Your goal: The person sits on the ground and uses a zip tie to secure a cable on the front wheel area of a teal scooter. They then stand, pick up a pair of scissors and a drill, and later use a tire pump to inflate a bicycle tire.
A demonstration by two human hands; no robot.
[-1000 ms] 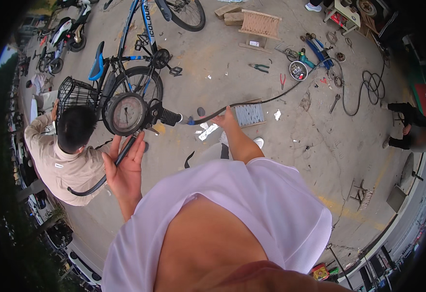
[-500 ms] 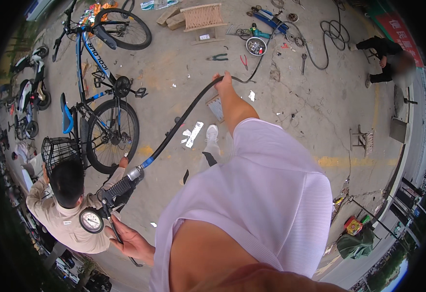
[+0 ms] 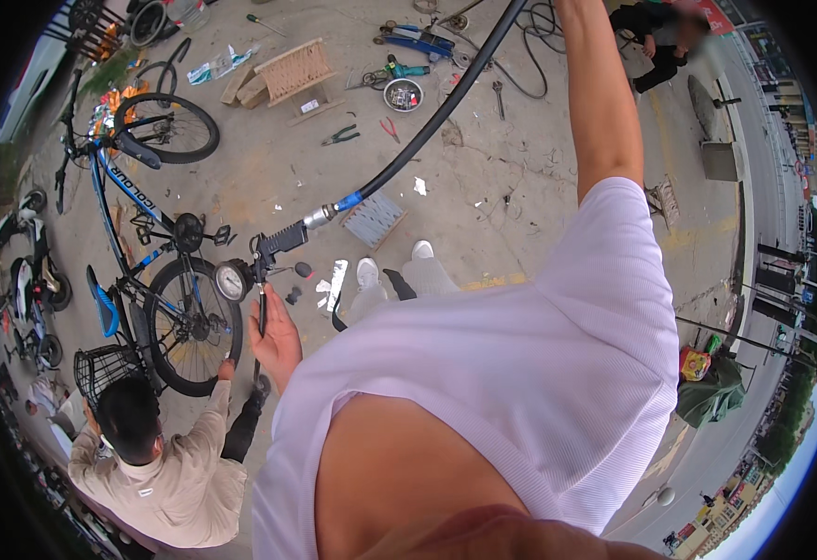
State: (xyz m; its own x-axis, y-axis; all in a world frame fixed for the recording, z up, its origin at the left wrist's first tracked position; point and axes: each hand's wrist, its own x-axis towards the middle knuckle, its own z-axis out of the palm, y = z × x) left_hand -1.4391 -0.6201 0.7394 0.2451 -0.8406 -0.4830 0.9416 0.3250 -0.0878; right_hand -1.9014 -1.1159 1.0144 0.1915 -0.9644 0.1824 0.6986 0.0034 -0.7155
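My left hand [image 3: 279,338] is closed around the thin black tube under a tire inflator gun [image 3: 282,241] with a round dial gauge [image 3: 232,280]. From the gun's metal fitting, a thick black hose [image 3: 432,126] with a blue band rises to the top edge. My right forearm [image 3: 602,103] reaches up past that edge too, so the hand itself is out of sight. Just left of the gun, a black and blue bicycle [image 3: 152,219] stands with its rear wheel [image 3: 192,327] near my left hand. A crouching co-worker [image 3: 161,457] has one hand at that wheel.
Pliers [image 3: 340,135], a wrench [image 3: 499,99], a bowl of small parts [image 3: 403,94] and a blue floor jack [image 3: 415,39] lie ahead on the concrete. A low stool [image 3: 373,221] is by my feet; a woven stool [image 3: 294,72] stands farther off. Another person [image 3: 656,42] sits far right.
My right arm has swung up and right, pulling the hose with it; its hand has left the view. The inflator and my left hand have moved up and right in the picture. The view has turned.
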